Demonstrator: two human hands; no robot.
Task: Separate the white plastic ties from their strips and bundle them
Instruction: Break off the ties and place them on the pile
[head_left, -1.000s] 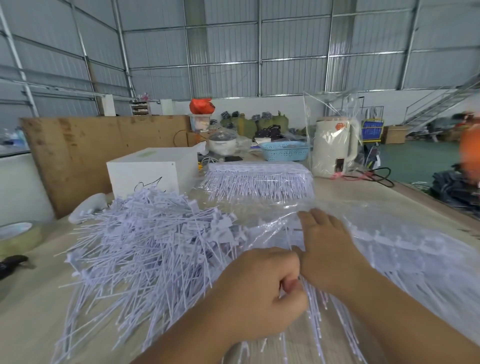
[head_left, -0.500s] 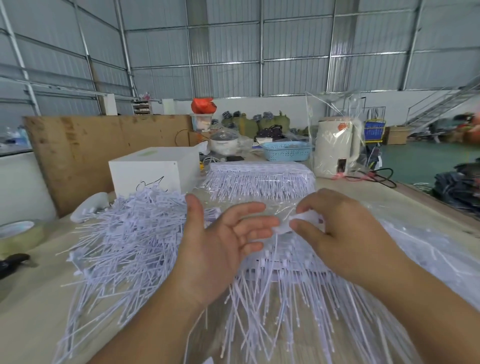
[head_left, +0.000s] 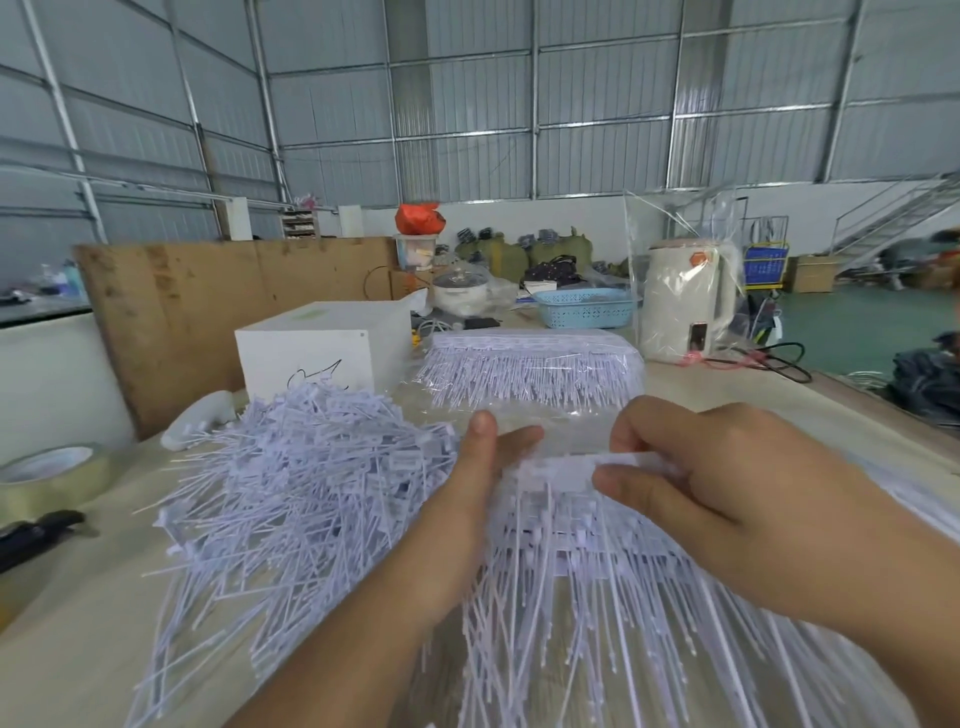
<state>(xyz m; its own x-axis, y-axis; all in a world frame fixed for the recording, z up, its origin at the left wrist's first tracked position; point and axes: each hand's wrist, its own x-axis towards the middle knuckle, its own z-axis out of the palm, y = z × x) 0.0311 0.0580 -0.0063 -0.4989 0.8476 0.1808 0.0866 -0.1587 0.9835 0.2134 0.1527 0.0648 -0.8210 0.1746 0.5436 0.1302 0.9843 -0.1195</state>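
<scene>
A strip of white plastic ties (head_left: 566, 519) is lifted above the table in front of me, its thin tails hanging down toward me. My right hand (head_left: 727, 488) pinches the strip's top edge between thumb and fingers. My left hand (head_left: 467, 493) holds the strip's left end, thumb up and fingers behind it. A big loose heap of separated white ties (head_left: 291, 478) lies on the table to the left. A wrapped pack of tie strips (head_left: 535, 364) sits further back in clear plastic.
A white box (head_left: 322, 348), a tape roll (head_left: 47, 475) and a black tool (head_left: 36, 532) stand left. Behind are a blue basket (head_left: 587, 309), a bagged white kettle (head_left: 685, 306) and a wooden board (head_left: 218, 306). More ties in clear film (head_left: 924, 493) lie right.
Both hands rose from the table with a strip of ties. The left hand went from a closed fist low down to holding the strip's left end; the right hand now pinches its top.
</scene>
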